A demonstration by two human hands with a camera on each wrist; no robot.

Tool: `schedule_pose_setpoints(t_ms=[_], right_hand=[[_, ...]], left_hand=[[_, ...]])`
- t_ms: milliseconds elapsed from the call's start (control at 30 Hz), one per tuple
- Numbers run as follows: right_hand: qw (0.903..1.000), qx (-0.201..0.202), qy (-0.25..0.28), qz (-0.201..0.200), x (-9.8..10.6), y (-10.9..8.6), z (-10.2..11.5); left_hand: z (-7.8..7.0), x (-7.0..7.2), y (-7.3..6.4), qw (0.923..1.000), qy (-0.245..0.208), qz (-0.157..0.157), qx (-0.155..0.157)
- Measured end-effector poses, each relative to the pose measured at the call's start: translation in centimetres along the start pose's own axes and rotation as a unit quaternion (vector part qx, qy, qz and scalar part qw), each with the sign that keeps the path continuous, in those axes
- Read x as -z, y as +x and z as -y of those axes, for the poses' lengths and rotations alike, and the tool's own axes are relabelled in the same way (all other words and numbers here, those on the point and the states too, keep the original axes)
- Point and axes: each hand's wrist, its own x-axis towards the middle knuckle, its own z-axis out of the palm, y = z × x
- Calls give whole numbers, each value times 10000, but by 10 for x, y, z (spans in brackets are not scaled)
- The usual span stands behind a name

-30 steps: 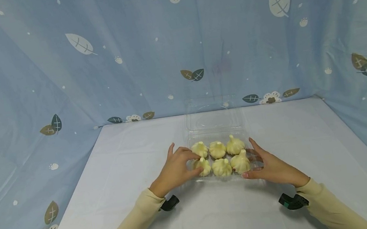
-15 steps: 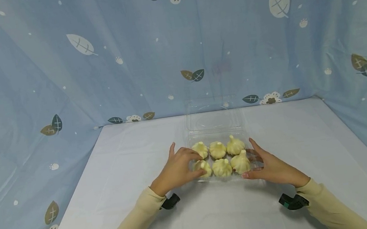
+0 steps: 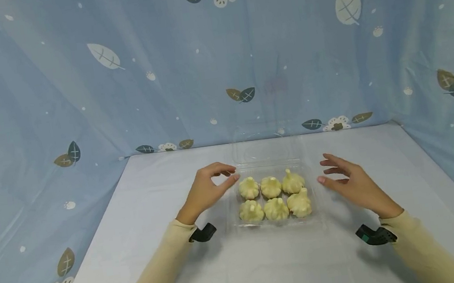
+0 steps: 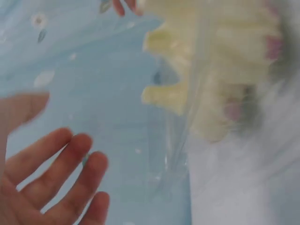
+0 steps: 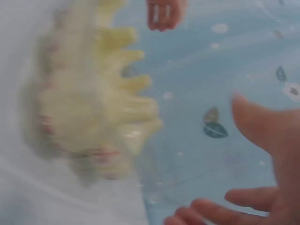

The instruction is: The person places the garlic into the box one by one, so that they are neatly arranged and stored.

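Several pale yellow garlic bulbs [image 3: 276,209] sit in two rows inside a clear plastic clamshell box [image 3: 259,223]. The box's see-through lid [image 3: 265,148] stands raised at the back. My left hand [image 3: 205,190] hovers by the box's left back corner, fingers loosely bent and holding nothing. Off to the right of the box, my right hand [image 3: 355,184] is held in the air with its fingers apart and nothing in them. Both wrist views are blurred; the left shows relaxed fingers [image 4: 79,173] beside the garlic, the right a spread thumb [image 5: 253,119].
A white cloth [image 3: 163,178] covers the table under the box. Behind it and along the sides hangs a blue curtain [image 3: 183,70] with leaf and flower prints. Each wrist carries a small black camera mount [image 3: 203,233].
The left hand has let go of the front left garlic bulb and moved up and back. My right hand has drawn away from the box to the right. The garlic stays in the box.
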Motion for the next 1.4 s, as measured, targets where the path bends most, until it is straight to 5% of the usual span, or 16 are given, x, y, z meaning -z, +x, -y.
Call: schedule_pose_setpoints(t_ms=[133, 233, 467, 633, 767, 1033, 1400], right_hand=[[9957, 135, 348, -848, 14, 18, 6], [9910, 156, 796, -1063, 19, 35, 4], [9861, -488, 1403, -747, 24, 76, -13], [9787, -1076, 1702, -406, 20, 105, -32], [9706, -1535, 1848, 153, 13, 125, -45], [9579, -1843, 2045, 821, 3, 140, -44], [9670, -1268, 2164, 440, 2, 143, -47]], left_hand=[[17, 6, 19, 9960, -375, -691, 413], [30, 6, 31, 9906, -615, -942, 784], [52, -3, 55, 9713, -1359, -1076, 1627], [62, -13, 71, 9535, -1786, -837, 2278], [67, -20, 79, 9445, -1716, -621, 2731], [69, -26, 86, 9473, -1513, -228, 2815], [67, -21, 87, 9454, -1679, -295, 2777]])
